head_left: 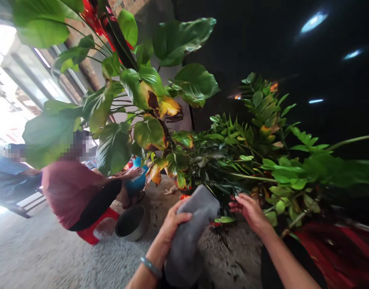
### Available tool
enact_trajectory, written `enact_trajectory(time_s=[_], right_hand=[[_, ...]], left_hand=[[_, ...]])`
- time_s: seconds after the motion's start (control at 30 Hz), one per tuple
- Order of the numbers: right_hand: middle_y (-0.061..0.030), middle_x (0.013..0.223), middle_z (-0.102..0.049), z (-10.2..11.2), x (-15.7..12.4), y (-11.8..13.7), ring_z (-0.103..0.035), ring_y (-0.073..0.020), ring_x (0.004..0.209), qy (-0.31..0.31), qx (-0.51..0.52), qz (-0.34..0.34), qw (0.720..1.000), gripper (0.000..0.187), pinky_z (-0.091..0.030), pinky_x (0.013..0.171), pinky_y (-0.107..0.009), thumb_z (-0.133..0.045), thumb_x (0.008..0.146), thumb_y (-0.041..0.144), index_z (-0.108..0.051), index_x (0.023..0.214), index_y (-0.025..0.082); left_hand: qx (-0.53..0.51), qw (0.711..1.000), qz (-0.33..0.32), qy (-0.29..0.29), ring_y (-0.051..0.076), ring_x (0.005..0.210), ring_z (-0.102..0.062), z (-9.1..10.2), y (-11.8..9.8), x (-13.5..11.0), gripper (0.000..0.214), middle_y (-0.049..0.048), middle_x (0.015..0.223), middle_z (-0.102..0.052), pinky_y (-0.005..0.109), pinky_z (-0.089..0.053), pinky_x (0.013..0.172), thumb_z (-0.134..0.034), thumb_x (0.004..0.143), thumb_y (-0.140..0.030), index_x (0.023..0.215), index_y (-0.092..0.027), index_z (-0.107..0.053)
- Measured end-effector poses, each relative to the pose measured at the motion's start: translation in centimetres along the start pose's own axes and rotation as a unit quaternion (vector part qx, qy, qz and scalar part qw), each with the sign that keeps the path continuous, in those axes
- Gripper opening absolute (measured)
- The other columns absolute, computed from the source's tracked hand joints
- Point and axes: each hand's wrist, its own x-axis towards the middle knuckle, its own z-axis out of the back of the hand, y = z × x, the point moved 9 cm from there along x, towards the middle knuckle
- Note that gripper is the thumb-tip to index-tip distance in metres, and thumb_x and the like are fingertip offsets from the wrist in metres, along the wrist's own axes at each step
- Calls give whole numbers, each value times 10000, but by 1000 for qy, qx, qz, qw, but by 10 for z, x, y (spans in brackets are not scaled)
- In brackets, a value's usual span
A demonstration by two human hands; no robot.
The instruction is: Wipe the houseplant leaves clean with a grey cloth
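Note:
A grey cloth (193, 230) hangs from my left hand (172, 224), its upper end raised towards the plants and its lower end drooping near my lap. The thumb lies across the front of the fabric, and a pale green bangle circles that wrist. To the right of the cloth, my right hand (252, 210) is at the edge of the low foliage (232, 156), with fingers curled in towards the thumb. Whether a leaf or stem lies between those fingertips, I cannot make out. A single green leaf (225, 219) shows just below, between the two hands.
A tall broad-leaved plant (148, 88) with yellow-brown edges rises ahead. At left, a person in a pink top (71, 188) sits on a red stool (95, 230), one hand at a blue object (137, 178). Beside them stands a dark bucket (131, 222). Red material (335, 249) lies right.

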Motion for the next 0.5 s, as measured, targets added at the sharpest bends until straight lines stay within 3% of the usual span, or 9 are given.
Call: enact_trajectory(time_s=[0.1, 0.17, 0.23, 0.3, 0.4, 0.5], right_hand=[[-14, 641, -708, -2, 0, 1, -657, -227, 593, 3, 3, 9, 1000, 408, -511, 541, -344, -905, 370, 453, -627, 574, 233], [-12, 634, -703, -5, 1, 0, -658, -228, 591, 4, -1, 11, 1000, 418, -517, 547, -347, -904, 365, 467, -618, 562, 236], [-3, 610, -685, -7, 1, -1, -662, -234, 592, 7, -7, 13, 1000, 421, -523, 551, -352, -901, 364, 480, -616, 558, 237], [3, 589, -671, -7, 1, -1, -663, -241, 591, 7, -15, 14, 1000, 417, -521, 546, -352, -899, 367, 483, -623, 560, 237], [9, 564, -663, -2, 2, 0, -645, -234, 560, 7, -28, 12, 1000, 389, -500, 525, -340, -896, 383, 465, -624, 544, 237], [24, 506, -633, 3, 3, 1, -602, -203, 517, 6, -31, 11, 999, 357, -462, 503, -311, -885, 404, 445, -620, 527, 239]], left_hand=[[-46, 992, -94, -63, 145, 613, -635, 2, -62, 3, 666, 10, 885, -750, 240, -502, 585, -809, 497, -225, 1153, -199, -701], [-61, 987, -119, -90, 138, 617, -633, -1, -77, 16, 673, -1, 891, -747, 237, -501, 590, -799, 520, -236, 1183, -213, -682], [-42, 991, -93, -89, 139, 599, -623, -9, -60, 31, 612, -11, 814, -744, 236, -488, 580, -785, 512, -222, 1119, -200, -705], [3, 998, -27, -64, 143, 556, -601, -17, -20, 38, 511, -17, 696, -728, 241, -466, 559, -769, 484, -197, 994, -179, -739], [43, 996, 69, 20, 151, 557, -603, -27, 39, 26, 477, -10, 665, -734, 254, -460, 573, -758, 477, -159, 953, -189, -765], [48, 990, 99, 87, 168, 614, -640, -28, 52, 4, 549, -2, 733, -756, 270, -484, 620, -784, 485, -150, 1030, -209, -765]])
